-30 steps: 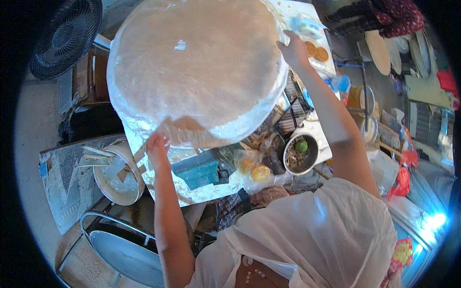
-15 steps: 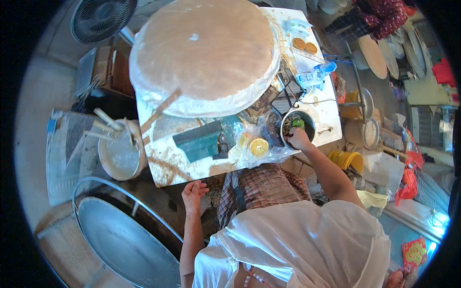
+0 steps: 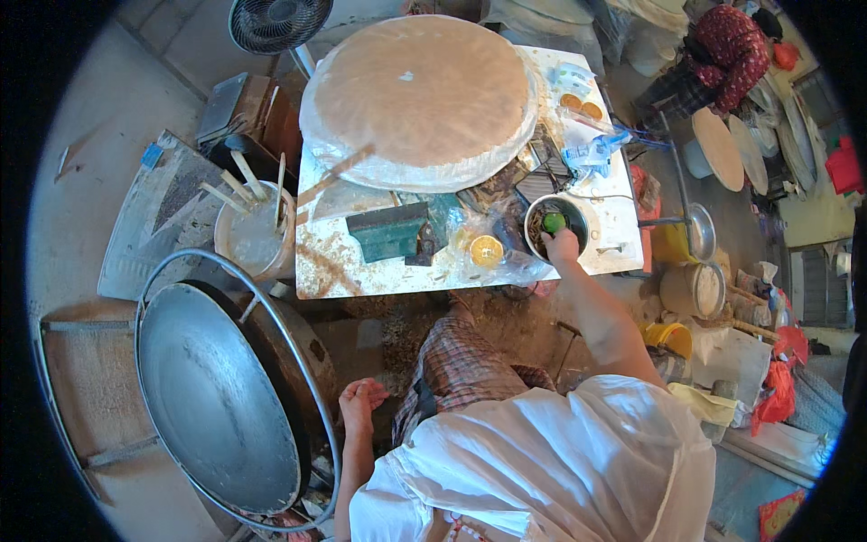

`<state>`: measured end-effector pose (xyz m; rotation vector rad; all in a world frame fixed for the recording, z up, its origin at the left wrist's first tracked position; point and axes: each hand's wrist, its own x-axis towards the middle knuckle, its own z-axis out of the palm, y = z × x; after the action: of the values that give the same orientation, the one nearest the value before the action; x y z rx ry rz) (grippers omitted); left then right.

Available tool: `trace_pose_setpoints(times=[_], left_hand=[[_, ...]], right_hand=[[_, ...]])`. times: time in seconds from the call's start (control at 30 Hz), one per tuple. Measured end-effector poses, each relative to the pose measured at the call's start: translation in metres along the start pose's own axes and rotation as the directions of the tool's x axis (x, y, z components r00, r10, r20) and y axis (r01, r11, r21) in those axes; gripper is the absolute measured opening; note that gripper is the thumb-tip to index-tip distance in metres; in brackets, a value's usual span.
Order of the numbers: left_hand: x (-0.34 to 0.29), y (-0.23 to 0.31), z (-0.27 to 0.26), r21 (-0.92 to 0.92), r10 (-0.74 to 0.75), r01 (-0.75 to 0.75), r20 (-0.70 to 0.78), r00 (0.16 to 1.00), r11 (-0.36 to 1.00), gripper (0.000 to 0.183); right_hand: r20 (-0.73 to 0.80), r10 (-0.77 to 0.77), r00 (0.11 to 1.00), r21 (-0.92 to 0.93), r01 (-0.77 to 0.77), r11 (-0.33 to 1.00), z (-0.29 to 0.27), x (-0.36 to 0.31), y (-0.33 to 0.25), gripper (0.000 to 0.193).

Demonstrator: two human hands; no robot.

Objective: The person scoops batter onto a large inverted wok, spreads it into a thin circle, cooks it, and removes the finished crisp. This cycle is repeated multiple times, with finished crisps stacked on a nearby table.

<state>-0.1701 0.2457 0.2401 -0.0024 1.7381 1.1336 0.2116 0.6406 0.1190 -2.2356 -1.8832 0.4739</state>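
My right hand point(image 3: 562, 244) reaches over the near rim of a round metal pot point(image 3: 583, 242) at the front right of a white table. Its fingers are closed against a small green thing point(image 3: 554, 222), whose kind I cannot make out. Dark bits point(image 3: 538, 219) lie around it in the pot. My left hand point(image 3: 363, 397) hangs below the table's front edge, holding nothing, its fingers loosely bent and slightly blurred. Nearest to it is a large dark round pan point(image 3: 212, 397) set inside a metal ring.
A big brown disc point(image 3: 424, 90) on a white-wrapped base covers much of the table point(image 3: 325, 275). A teal dustpan-like piece point(image 3: 388, 230) and a yellow round thing point(image 3: 486, 251) lie in front. A bucket with sticks point(image 3: 255, 239) stands left. Another person point(image 3: 731, 54) bends at the far right.
The view has shifted, showing more of the pan and floor. My right hand stays at the pot by the green thing. My left hand still hangs low beside the pan.
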Motion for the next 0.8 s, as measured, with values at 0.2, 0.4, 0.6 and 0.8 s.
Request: trace_pose_setpoints(times=[0.2,0.4,0.6,0.8], left_hand=[[-0.015,-0.002,0.013,-0.05,0.005,-0.001,0.068,0.998,0.999,0.022],[-0.02,-0.008,0.007,-0.098,0.013,-0.007,0.06,0.998,0.995,0.022],[-0.021,-0.007,0.004,-0.056,0.002,-0.001,0.023,1.0,0.998,0.021],[-0.026,-0.015,0.001,-0.068,0.013,-0.01,0.04,0.999,0.998,0.021]], right_hand=[[-0.015,-0.263,0.965,0.075,0.263,0.962,0.018,0.014,0.013,0.014],[0.097,-0.124,0.987,0.219,0.101,0.971,-0.001,0.019,0.013,0.01],[-0.167,-0.194,0.967,0.165,0.221,0.961,0.004,-0.001,-0.036,0.02],[-0.162,-0.203,0.966,0.151,0.228,0.962,-0.006,-0.002,-0.032,0.014]])
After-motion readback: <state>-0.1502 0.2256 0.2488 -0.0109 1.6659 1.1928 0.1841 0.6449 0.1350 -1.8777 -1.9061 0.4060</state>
